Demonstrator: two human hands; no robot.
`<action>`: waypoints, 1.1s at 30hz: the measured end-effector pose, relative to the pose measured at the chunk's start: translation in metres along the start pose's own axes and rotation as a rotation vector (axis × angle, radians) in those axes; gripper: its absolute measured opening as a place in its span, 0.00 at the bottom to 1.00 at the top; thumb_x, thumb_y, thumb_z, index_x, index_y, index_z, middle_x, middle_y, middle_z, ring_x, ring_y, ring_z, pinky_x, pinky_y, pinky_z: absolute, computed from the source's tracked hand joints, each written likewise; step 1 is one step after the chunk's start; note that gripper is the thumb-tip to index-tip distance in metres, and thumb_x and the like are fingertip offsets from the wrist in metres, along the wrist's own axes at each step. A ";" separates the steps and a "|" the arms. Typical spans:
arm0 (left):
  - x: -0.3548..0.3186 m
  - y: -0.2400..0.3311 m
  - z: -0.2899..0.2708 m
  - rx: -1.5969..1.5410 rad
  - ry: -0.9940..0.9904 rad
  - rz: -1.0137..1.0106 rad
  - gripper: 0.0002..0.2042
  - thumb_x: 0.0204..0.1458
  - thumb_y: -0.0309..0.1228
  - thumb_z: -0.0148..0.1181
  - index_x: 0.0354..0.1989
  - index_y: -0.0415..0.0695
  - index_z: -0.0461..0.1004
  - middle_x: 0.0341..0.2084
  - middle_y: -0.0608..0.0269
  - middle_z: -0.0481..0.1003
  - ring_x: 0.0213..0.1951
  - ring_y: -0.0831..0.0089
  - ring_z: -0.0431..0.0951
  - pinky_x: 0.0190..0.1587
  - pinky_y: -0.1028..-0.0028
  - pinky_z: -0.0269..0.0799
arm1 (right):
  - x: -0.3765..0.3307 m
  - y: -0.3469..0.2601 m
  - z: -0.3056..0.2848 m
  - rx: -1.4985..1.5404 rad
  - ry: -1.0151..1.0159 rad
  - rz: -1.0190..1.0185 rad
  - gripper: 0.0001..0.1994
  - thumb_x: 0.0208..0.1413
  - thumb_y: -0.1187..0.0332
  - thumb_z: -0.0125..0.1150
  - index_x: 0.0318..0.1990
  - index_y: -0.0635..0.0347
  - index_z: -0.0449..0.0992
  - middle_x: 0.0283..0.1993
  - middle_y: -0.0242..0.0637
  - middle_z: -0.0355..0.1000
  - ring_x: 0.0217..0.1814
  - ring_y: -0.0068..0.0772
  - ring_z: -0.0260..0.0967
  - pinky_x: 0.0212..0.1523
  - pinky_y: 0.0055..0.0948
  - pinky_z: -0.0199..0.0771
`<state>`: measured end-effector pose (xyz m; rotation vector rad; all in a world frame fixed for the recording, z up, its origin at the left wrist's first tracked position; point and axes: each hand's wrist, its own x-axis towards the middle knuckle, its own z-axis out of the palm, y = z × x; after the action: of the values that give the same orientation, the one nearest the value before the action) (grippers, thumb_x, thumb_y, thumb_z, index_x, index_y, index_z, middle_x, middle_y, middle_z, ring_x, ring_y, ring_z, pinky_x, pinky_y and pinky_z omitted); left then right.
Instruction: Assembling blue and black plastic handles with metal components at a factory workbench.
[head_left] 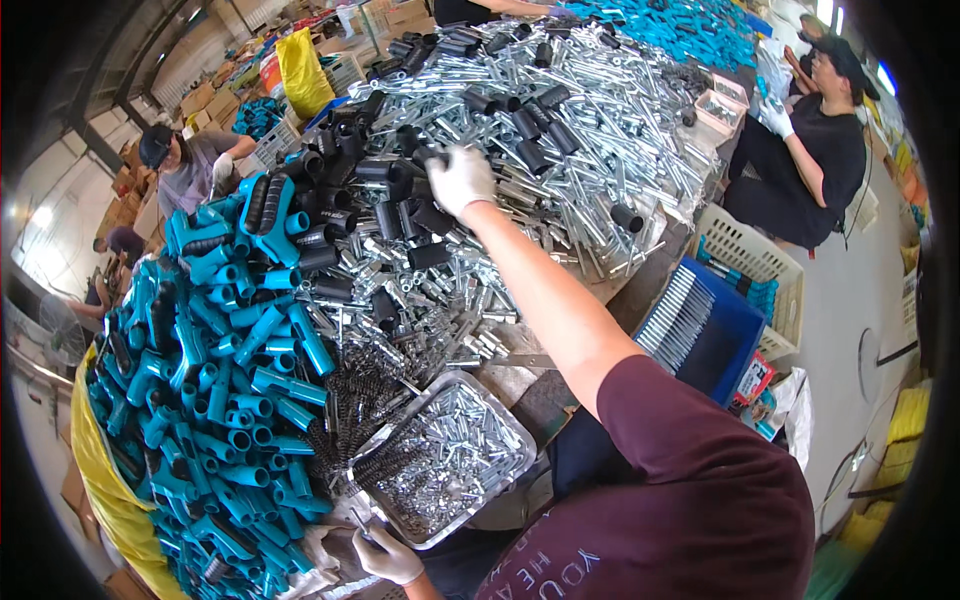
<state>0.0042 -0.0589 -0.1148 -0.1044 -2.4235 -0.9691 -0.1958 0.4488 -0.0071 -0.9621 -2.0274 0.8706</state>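
My right hand, in a white glove, stretches far over the heap. Its fingers are closed on a black plastic sleeve. Similar black sleeves lie around it on a pile of shiny metal rods. Low in the picture, my gloved left hand grips a thin metal rod that pokes up from its fingers. Beside that hand stands a clear plastic tub of small metal pins. Dark coil springs are heaped along its left side.
Teal plastic handles form a big pile on the left, edged by yellow sacking. A blue bin with rows of metal parts and a cream crate stand at right. Co-workers sit right and far left.
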 end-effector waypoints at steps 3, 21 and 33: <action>0.000 0.009 0.000 0.008 -0.018 -0.030 0.15 0.59 0.33 0.51 0.38 0.29 0.74 0.24 0.48 0.76 0.25 0.59 0.76 0.30 0.63 0.70 | -0.008 -0.039 0.004 -0.075 -0.193 -0.223 0.26 0.57 0.51 0.56 0.58 0.57 0.70 0.66 0.58 0.56 0.65 0.58 0.58 0.65 0.46 0.59; 0.000 0.012 -0.004 0.024 -0.008 0.006 0.12 0.57 0.30 0.53 0.38 0.30 0.74 0.26 0.45 0.77 0.27 0.54 0.78 0.32 0.61 0.71 | -0.010 0.097 -0.073 -0.441 -0.202 -0.250 0.17 0.53 0.58 0.60 0.47 0.56 0.76 0.50 0.48 0.74 0.52 0.52 0.72 0.53 0.43 0.73; 0.010 0.021 -0.024 -0.020 0.106 0.248 0.08 0.49 0.23 0.58 0.37 0.33 0.74 0.34 0.48 0.71 0.36 0.52 0.72 0.39 0.60 0.69 | -0.104 0.049 -0.095 -0.093 0.063 -0.180 0.15 0.62 0.58 0.51 0.49 0.59 0.66 0.40 0.55 0.76 0.43 0.57 0.75 0.45 0.50 0.72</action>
<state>0.0119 -0.0604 -0.0822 -0.3438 -2.2405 -0.8632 -0.0530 0.4121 -0.0300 -0.8305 -2.0778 0.6471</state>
